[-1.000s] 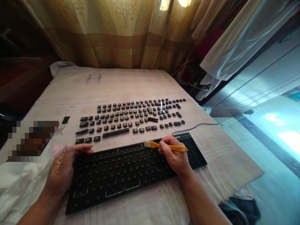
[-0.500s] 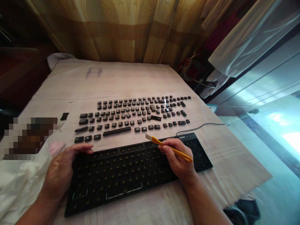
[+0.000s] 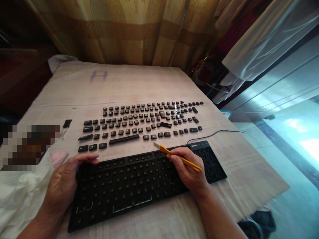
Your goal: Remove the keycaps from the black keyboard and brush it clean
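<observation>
A black keyboard without its keycaps lies slightly slanted on the cloth-covered table, its small round key mounts exposed. My left hand grips the keyboard's upper left corner, fingers laid over the far edge. My right hand, over the keyboard's right part, pinches a small brush with a yellow handle. The brush's pale bristles point left and stand just above or beyond the keyboard's far edge. Behind the keyboard, loose black keycaps sit in rows, among them the long space bar.
A keycap puller or clip-like black tool with wire loops lies at the left. White cloth is bunched at the near left, beside a blurred-out patch. The keyboard's cable runs right. A curtain hangs behind the table.
My right hand has shifted very slightly left with the brush. The left hand keeps its grip on the keyboard, and the keycaps are unchanged.
</observation>
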`<action>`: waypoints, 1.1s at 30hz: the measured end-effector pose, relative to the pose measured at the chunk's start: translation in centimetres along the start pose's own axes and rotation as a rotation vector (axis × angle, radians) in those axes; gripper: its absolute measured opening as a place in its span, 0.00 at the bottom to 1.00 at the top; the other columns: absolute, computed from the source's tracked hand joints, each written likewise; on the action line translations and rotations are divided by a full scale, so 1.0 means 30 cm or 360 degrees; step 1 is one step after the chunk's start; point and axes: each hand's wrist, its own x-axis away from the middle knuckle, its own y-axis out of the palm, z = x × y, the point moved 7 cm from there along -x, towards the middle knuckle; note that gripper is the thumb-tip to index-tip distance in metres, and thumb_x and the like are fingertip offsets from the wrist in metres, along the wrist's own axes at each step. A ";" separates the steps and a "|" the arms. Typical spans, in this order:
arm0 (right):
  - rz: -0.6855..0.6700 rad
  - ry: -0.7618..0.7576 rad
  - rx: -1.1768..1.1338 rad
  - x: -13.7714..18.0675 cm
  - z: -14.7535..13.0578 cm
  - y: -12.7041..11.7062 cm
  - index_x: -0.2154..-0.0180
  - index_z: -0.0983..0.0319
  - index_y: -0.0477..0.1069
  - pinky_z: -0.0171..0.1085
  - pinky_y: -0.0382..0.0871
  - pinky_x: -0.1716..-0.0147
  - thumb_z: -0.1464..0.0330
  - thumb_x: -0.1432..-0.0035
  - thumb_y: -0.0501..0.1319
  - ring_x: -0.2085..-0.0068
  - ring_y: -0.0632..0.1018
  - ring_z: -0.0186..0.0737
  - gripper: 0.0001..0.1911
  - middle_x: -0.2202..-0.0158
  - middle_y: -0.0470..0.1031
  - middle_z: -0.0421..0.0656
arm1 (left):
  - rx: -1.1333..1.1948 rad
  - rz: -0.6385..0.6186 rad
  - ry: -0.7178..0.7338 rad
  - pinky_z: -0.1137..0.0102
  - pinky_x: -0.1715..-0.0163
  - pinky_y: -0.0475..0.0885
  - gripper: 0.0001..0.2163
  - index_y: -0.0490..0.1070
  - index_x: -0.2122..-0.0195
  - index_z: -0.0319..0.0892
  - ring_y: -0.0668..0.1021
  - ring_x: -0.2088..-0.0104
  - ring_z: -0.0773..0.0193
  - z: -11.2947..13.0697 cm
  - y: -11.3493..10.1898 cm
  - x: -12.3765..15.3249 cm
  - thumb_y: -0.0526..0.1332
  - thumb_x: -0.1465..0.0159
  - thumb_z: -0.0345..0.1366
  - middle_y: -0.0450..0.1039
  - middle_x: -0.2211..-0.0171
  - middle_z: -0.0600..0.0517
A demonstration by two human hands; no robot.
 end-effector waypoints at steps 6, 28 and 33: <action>0.0159 0.0182 -0.0137 0.016 0.043 -0.038 0.64 0.58 0.74 0.30 0.73 0.73 0.67 0.32 0.60 0.75 0.79 0.33 0.07 0.75 0.79 0.36 | 0.0047 0.0020 -0.0058 0.54 0.37 0.63 0.33 0.80 0.68 0.48 0.78 0.56 0.50 -0.005 0.002 0.005 0.57 0.49 0.74 0.80 0.69 0.51; 0.0100 0.0129 -0.0075 0.007 0.035 -0.026 0.64 0.59 0.75 0.33 0.75 0.73 0.67 0.33 0.61 0.74 0.81 0.37 0.06 0.73 0.80 0.39 | -0.0167 -0.0014 0.0162 0.51 0.41 0.70 0.28 0.80 0.69 0.51 0.82 0.57 0.50 0.011 -0.005 -0.006 0.52 0.40 0.67 0.81 0.70 0.52; 0.0181 0.0146 -0.0072 0.014 0.039 -0.049 0.67 0.59 0.74 0.32 0.73 0.75 0.67 0.32 0.58 0.77 0.78 0.35 0.10 0.77 0.77 0.37 | -0.0203 -0.0042 0.0192 0.50 0.43 0.72 0.26 0.80 0.70 0.50 0.82 0.59 0.49 0.031 -0.002 -0.002 0.53 0.39 0.65 0.81 0.70 0.52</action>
